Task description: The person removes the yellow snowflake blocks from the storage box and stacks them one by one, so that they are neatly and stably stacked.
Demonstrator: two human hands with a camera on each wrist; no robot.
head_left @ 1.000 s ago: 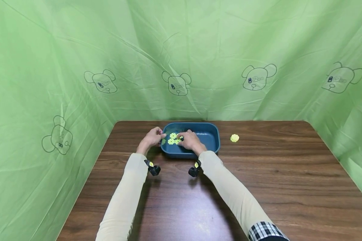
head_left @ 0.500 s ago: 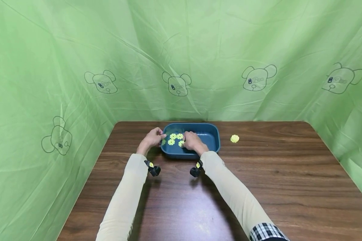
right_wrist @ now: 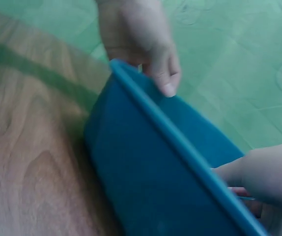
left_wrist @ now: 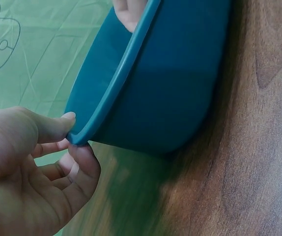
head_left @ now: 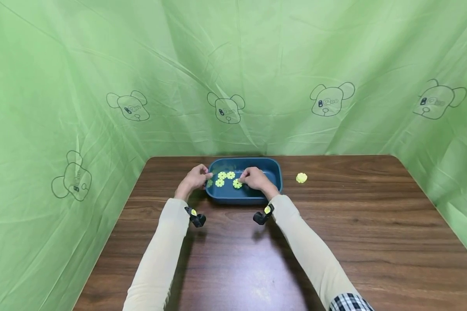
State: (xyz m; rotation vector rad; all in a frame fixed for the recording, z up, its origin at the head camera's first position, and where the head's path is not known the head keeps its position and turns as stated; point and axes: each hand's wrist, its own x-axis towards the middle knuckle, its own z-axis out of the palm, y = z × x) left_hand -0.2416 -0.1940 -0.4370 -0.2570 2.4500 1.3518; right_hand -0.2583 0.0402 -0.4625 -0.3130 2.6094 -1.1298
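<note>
A dark blue rectangular tub [head_left: 233, 201] stands on the wooden table. My left hand [head_left: 195, 178] pinches its left rim, thumb above and curled fingers underneath, as the left wrist view shows. Inside the tub, my right hand [head_left: 257, 180] pinches a yellow-green, notched flower-shaped disc [head_left: 237, 184] between thumb and fingertips. To its left are three similar discs, an upper-left disc [head_left: 222, 175], an upper-right disc [head_left: 231, 175] and a lower disc [head_left: 219, 183]. In the right wrist view the tub wall [right_wrist: 146, 162] hides most of the right fingers.
A small pile of yellow-green discs [head_left: 301, 178] lies on the table [head_left: 358, 224], right of the tub. Behind and at both sides hangs a green curtain [head_left: 272, 52] printed with bear heads.
The right hand has moved right inside the tub, and the disc at its fingertips has shifted right, away from the other three. The left hand has kept its grip on the rim.
</note>
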